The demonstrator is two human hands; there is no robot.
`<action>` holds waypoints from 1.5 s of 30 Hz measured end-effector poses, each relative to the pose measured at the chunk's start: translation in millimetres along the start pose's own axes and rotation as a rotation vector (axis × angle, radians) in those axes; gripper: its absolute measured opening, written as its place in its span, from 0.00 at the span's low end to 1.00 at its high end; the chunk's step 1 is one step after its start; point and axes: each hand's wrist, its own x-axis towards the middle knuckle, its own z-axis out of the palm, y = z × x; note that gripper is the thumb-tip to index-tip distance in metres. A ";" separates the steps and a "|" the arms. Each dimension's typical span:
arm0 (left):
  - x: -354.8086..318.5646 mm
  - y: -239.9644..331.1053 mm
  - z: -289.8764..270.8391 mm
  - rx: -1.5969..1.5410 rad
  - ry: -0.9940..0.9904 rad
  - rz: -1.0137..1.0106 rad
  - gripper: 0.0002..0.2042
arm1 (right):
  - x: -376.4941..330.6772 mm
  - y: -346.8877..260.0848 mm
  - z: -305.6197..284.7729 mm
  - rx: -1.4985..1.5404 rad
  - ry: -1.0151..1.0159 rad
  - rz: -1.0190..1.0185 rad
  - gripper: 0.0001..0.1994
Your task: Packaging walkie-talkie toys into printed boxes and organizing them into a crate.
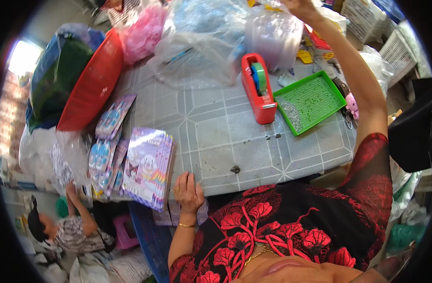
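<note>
My left hand (pixel 188 192) rests on the near table edge, its fingers lying on the tabletop and nothing visible in them. Just left of it is a stack of purple printed cards (pixel 147 165) with cartoon figures and a rainbow. Beyond that stack lie several packs of blue items on printed cards (pixel 102 153), overlapping. My right arm stretches to the far right side, and my right hand (pixel 301 9) is partly cut off by the upper picture edge. It is near a clear plastic tub (pixel 274 40); its fingers are not clearly seen.
A red tape dispenser (pixel 259 89) with green tape stands mid-table, next to a green tray (pixel 312 103) holding small silvery pieces. Clear bags of blue items (pixel 201 28) and a pink bag (pixel 143 33) lie at the back. A red basket (pixel 93 85) leans left. Another person (pixel 79 226) sits lower left.
</note>
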 end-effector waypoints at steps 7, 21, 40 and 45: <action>-2.4 -4.6 -0.4 -0.027 0.066 -0.019 0.17 | 1.9 -217.9 -58.0 0.291 0.044 -0.313 0.09; 7.7 8.3 9.4 -0.427 0.228 -0.395 0.34 | -25.2 -361.4 39.2 0.771 -1.082 0.253 0.15; 5.7 3.8 19.2 -0.244 0.119 -0.358 0.34 | 63.6 -238.1 341.3 0.183 -0.511 0.255 0.20; 14.2 8.3 15.4 -0.288 0.165 -0.304 0.35 | 57.1 -214.1 306.5 0.141 -0.740 0.075 0.21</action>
